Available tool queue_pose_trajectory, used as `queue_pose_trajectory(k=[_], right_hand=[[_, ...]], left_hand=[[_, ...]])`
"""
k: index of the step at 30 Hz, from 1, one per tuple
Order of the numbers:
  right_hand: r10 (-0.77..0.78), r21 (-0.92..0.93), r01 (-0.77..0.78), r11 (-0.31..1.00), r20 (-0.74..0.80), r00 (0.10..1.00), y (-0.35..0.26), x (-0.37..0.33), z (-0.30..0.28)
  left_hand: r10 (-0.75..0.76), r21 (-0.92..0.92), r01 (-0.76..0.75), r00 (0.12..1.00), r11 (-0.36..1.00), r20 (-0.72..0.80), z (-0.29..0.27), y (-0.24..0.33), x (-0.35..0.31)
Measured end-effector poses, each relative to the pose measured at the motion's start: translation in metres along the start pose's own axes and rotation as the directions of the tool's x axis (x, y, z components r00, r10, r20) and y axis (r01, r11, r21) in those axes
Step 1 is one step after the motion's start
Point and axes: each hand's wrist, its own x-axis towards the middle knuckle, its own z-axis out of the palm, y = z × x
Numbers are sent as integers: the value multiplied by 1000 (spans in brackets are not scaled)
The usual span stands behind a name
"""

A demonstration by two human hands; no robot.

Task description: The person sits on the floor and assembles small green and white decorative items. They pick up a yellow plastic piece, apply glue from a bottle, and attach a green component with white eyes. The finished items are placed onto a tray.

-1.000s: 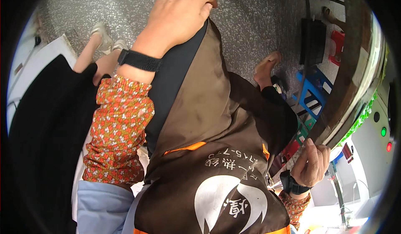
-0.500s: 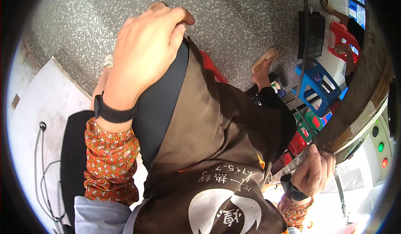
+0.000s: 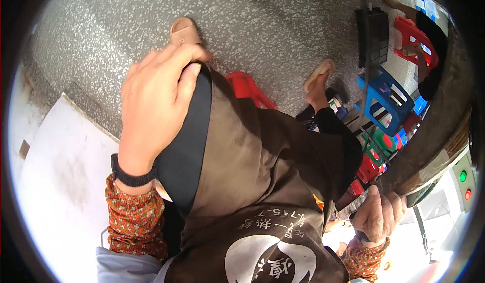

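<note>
My left hand (image 3: 154, 103) lies over my left knee, palm down. Its fingers reach past the knee with the thumb apart, and nothing shows in it. Beneath it are my dark trouser leg (image 3: 184, 167) and a brown apron (image 3: 232, 151) with a pale printed shape, spread across my lap. On the right, my right hand (image 3: 380, 213) is closed beside the worn edge of a table (image 3: 411, 169). Its fingers are curled in, and whatever they may hold is hidden. Both wrists wear black bands above flowered sleeves.
A blue plastic stool (image 3: 385, 101) and a red stool (image 3: 414, 40) stand at the far right, near another person's leg and arm. Another red stool (image 3: 242, 87) shows beyond my lap. A black crate (image 3: 374, 38) rests on the speckled floor (image 3: 273, 35). A white board (image 3: 65, 167) leans at left.
My left hand and knee have shifted left and a little nearer, exposing more of the sandal and red stool beyond. My right hand sits slightly lower, still closed. The whole view has shifted slightly.
</note>
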Motion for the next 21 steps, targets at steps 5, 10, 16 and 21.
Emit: queue_pose_trajectory(k=[5,10,16,21], right_hand=[[27,3,-27,1000,46,999,0,1,-3],[38,26,-39,999,20,999,-1,3,-1],[2,33,-2,999,-4,1000,-2,6,-1],[27,57,-26,998,-6,1000,-4,6,-1]], left_hand=[[-64,-79,68,997,995,47,-19,16,2],[-45,-89,48,998,995,36,-14,-20,-3],[-1,-104,-2,1000,995,-27,-17,-22,-7],[6,-88,-12,997,996,-71,-18,-26,-16]])
